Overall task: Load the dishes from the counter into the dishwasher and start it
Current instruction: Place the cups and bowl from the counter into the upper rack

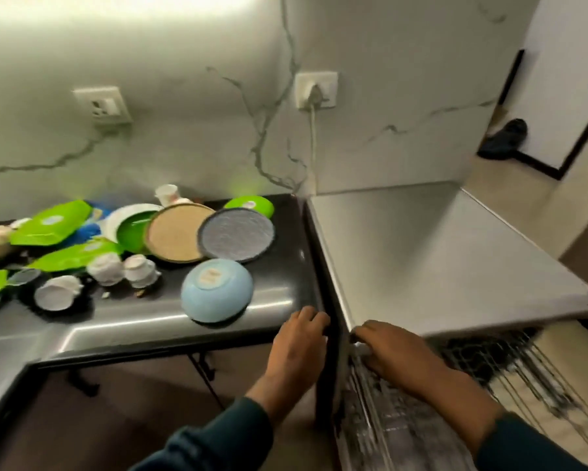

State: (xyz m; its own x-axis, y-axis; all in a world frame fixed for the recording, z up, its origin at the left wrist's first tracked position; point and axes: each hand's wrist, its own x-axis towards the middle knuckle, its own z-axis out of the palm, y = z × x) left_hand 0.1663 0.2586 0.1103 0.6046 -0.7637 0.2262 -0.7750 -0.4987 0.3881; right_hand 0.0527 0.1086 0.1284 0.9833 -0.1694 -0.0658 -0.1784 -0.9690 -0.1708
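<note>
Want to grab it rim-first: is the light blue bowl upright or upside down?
Upside down. The light blue bowl shows its round base with a sticker on top; its rim faces the dark counter.

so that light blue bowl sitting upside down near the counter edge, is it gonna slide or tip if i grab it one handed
The light blue bowl looks glazed and smooth, so fingers may slip on its rounded outside. Upside down, it probably won't roll, but a push could slide it on the shiny counter. It seems rigid, likely ceramic, so a drop off the nearby edge could chip it.

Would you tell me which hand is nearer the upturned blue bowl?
Left. The left hand rests on the counter edge just beside the blue bowl; the right hand is farther right, at the dishwasher rack.
</note>
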